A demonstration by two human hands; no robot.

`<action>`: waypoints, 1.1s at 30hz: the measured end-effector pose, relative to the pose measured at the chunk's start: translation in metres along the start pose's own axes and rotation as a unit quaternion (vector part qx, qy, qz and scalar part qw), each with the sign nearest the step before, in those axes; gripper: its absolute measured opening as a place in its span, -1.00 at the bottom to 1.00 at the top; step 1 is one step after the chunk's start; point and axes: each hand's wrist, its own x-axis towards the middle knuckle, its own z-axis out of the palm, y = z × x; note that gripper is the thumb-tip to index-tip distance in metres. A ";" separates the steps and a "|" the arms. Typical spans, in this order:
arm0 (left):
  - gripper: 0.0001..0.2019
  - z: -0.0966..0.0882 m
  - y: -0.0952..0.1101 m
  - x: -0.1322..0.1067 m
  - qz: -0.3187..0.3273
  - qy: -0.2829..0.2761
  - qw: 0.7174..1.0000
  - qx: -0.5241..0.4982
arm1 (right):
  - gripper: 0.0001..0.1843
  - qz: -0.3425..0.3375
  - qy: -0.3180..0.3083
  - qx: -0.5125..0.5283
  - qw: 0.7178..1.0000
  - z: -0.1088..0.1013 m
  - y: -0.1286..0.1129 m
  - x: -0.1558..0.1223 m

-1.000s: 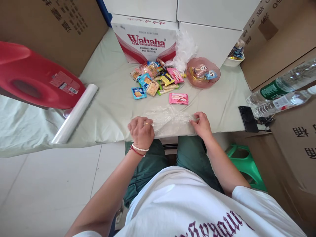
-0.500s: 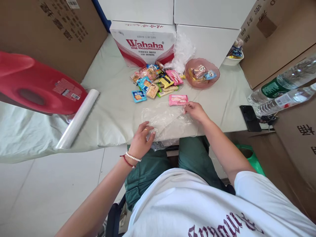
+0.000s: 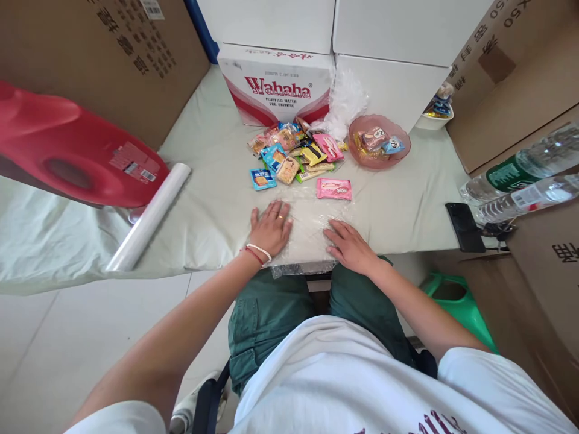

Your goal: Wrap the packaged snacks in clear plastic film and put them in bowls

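Note:
A sheet of clear plastic film [image 3: 307, 232] lies on the table, its near edge hanging over the front. My left hand [image 3: 270, 230] rests flat on the film's left part, fingers spread. On its right side my right hand [image 3: 350, 246] is also laid down, fingers stretched out, holding nothing. Just beyond the film is a pink wafer packet [image 3: 333, 188]. Farther back sits a pile of wrapped snacks [image 3: 289, 154], with a blue cracker packet [image 3: 263, 179] at its near left.
A pink glass bowl [image 3: 379, 141] holds wrapped snacks. At left are a roll of film [image 3: 149, 217] and a red jug [image 3: 85, 150]. Water bottles [image 3: 515, 175] and a black phone [image 3: 465, 226] are at right. A Wahaha box [image 3: 280, 87] stands behind, beside crumpled plastic [image 3: 346, 105].
My right hand has left the film's far corner by the pink packet and come down nearer me. My left hand has moved slightly forward and flattened. The film lies flatter.

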 end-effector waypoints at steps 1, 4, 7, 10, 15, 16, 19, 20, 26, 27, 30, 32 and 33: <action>-0.40 -0.001 -0.006 0.005 -0.023 -0.003 1.000 0.001 | -0.45 0.004 -0.001 -0.001 1.000 0.001 0.004 -0.008; -0.39 -0.010 -0.019 0.013 -0.080 0.001 0.997 0.001 | -0.43 0.004 -0.002 0.004 1.000 -0.002 0.013 -0.027; -0.39 -0.020 -0.018 0.006 -0.074 0.057 0.996 0.002 | -0.43 0.003 -0.011 0.013 1.000 -0.007 0.013 -0.033; -0.40 -0.020 -0.012 -0.006 0.016 0.055 0.998 -0.009 | -0.44 0.010 -0.019 0.024 0.999 -0.008 0.008 -0.027; -0.37 -0.004 -0.019 -0.016 0.030 -0.010 0.999 0.001 | -0.52 0.022 -0.027 0.122 0.992 -0.030 0.015 0.002; -0.37 -0.001 -0.022 -0.016 0.028 -0.015 0.999 0.004 | -0.53 0.047 -0.009 0.143 0.989 -0.039 0.023 0.014; -0.36 0.002 -0.025 -0.016 0.029 -0.013 0.999 0.009 | -0.47 0.182 0.095 0.145 0.968 -0.068 0.054 0.070; -0.36 0.001 -0.025 -0.016 0.028 -0.011 1.000 0.008 | -0.46 0.224 0.122 0.128 0.958 -0.075 0.066 0.094; -0.37 -0.002 -0.023 -0.016 0.023 -0.008 1.000 -0.003 | -0.49 0.361 0.070 -0.019 0.930 -0.082 0.115 0.235; -0.37 -0.002 -0.023 -0.016 0.023 -0.007 1.000 -0.005 | -0.43 0.378 0.059 -0.031 0.923 -0.080 0.115 0.250; -0.38 -0.002 -0.023 -0.017 0.025 -0.003 1.000 -0.012 | -0.32 0.422 0.083 0.024 0.903 -0.077 0.112 0.272; -0.38 -0.002 -0.023 -0.017 0.024 -0.001 1.000 -0.017 | -0.37 0.443 0.106 0.115 0.883 -0.081 0.108 0.270; -0.38 -0.002 -0.023 -0.017 0.024 0.000 1.000 -0.019 | -0.43 0.446 0.109 0.155 0.875 -0.085 0.107 0.265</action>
